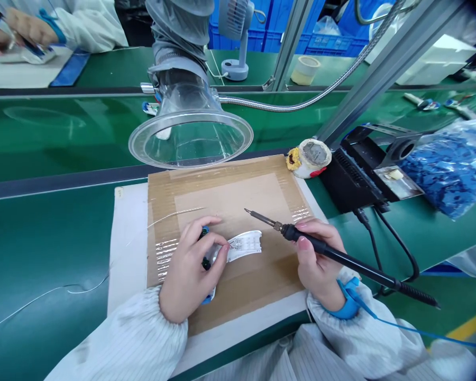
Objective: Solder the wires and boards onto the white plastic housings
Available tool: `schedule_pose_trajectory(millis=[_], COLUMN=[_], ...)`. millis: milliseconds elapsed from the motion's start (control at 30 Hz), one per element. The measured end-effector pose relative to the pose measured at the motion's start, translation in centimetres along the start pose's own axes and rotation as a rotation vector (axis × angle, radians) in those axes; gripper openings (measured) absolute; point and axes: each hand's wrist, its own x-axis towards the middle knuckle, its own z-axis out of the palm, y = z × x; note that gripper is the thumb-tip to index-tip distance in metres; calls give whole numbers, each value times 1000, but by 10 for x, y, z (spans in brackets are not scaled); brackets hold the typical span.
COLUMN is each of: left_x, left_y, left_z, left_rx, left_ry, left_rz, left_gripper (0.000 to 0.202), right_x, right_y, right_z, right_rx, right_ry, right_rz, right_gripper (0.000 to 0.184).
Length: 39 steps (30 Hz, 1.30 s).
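My left hand rests on the cardboard mat, fingers pinched on the near end of a small white circuit board; small blue and dark parts peek out under the fingers. My right hand is closed round the black handle of a soldering iron, held like a pen. Its metal tip points up and left, lifted clear of the board. A blue wrist strap with a blue cord sits on my right wrist.
A clear fume-extractor funnel hangs just behind the mat. A tip-cleaner pot, a black soldering station and a bag of blue parts stand right. Thin solder wire trails left. Another person's hands work far left.
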Motion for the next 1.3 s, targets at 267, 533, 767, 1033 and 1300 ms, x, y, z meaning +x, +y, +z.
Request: schedule_pose_trajectory(millis=[267,533,767,1033,1300], left_x=[-1,0,0,-4,-9], left_y=[-2,-5,-3,-10,-20], left_z=[0,1,0,-6,-40], left_rx=[13,6,5,-55,-429], left_ry=[16,22,35,67,-174], left_rz=[16,35,24,-56,-299], left_gripper=[17,15,17,16,33], right_x=[1,1,2,-2,-10], right_y=[0,-5,-2,-1,9], right_z=[7,8,9,10,5], right_rx=[82,144,112,146,74], right_ry=[24,25,48,97,117], right_rz=[75,142,84,119,97], right_gripper=[50,62,59,51,39])
